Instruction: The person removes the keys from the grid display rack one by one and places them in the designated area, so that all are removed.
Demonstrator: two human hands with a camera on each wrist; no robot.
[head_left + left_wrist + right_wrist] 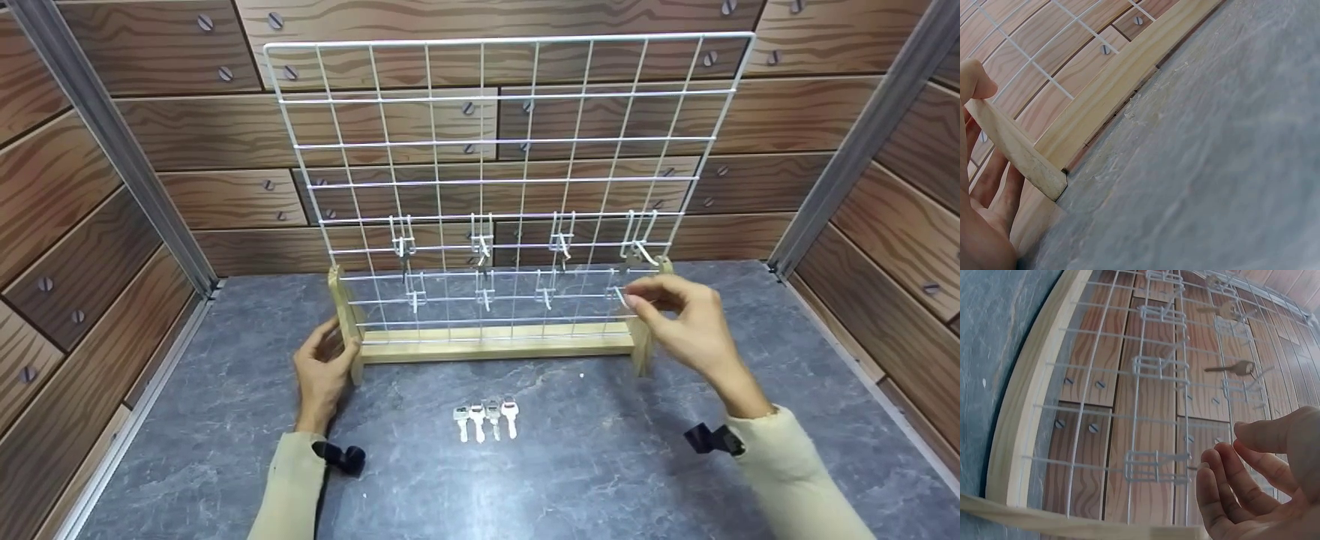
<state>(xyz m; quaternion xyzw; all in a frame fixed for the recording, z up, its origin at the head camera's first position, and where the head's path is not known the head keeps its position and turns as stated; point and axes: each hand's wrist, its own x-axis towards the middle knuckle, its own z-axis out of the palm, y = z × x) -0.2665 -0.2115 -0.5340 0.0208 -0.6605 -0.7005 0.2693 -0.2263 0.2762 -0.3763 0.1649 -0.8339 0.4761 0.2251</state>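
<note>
A white wire grid [481,180] stands upright in a wooden stand [495,349]. My left hand [321,371] grips the stand's left upright [343,307], thumb in front and fingers behind it. At the other end, my right hand [686,322] has its fingers curled, with thumb and fingertips at the prong of the rightmost lower hook [1157,467]; the prong's end is partly hidden by the fingers. More wire hooks [486,298] sit along two rows of the grid. Keys hang from upper hooks, one key [1235,368] showing clearly in the right wrist view.
Several silver keys [492,420] lie side by side on the grey marbled tabletop [570,465], in front of the stand. Wood-patterned walls [180,135] enclose the back and both sides, with metal posts [135,165] at the corners.
</note>
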